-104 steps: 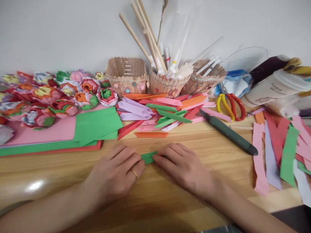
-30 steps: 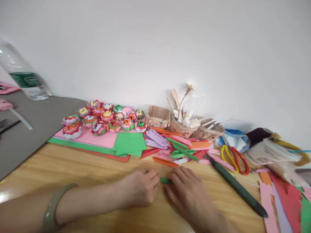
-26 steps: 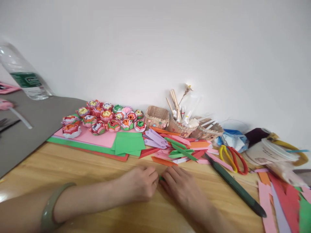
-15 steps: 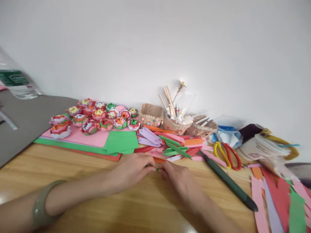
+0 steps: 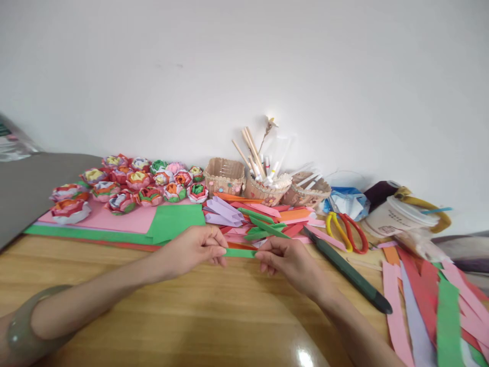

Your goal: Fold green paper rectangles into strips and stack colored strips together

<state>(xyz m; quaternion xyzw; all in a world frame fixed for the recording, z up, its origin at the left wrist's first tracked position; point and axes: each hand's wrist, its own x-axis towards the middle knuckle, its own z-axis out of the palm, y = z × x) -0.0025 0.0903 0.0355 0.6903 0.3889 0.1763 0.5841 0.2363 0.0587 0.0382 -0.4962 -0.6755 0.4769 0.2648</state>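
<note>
A narrow green paper strip (image 5: 240, 253) is stretched level between my two hands above the wooden table (image 5: 214, 316). My left hand (image 5: 204, 248) pinches its left end, and my right hand (image 5: 280, 256) pinches the right end. Just behind the hands lies a pile of folded paper strips in purple (image 5: 225, 211), green (image 5: 263, 224), red, pink and orange. Green paper squares (image 5: 178, 221) rest behind my left hand on larger coloured sheets. Several folded paper flowers (image 5: 137, 179) stand on those sheets at the left.
Three decorated baskets (image 5: 224, 176) stand by the wall, one with sticks and pens. To the right are scissors (image 5: 348, 232), a dark green cutter (image 5: 347, 270), a white tub (image 5: 397, 216) and loose paper strips (image 5: 447, 316). A grey board (image 5: 46, 173) lies at the left.
My hands have moved apart, and the green strip now shows at length between them. The camera view has shifted a little to the right.
</note>
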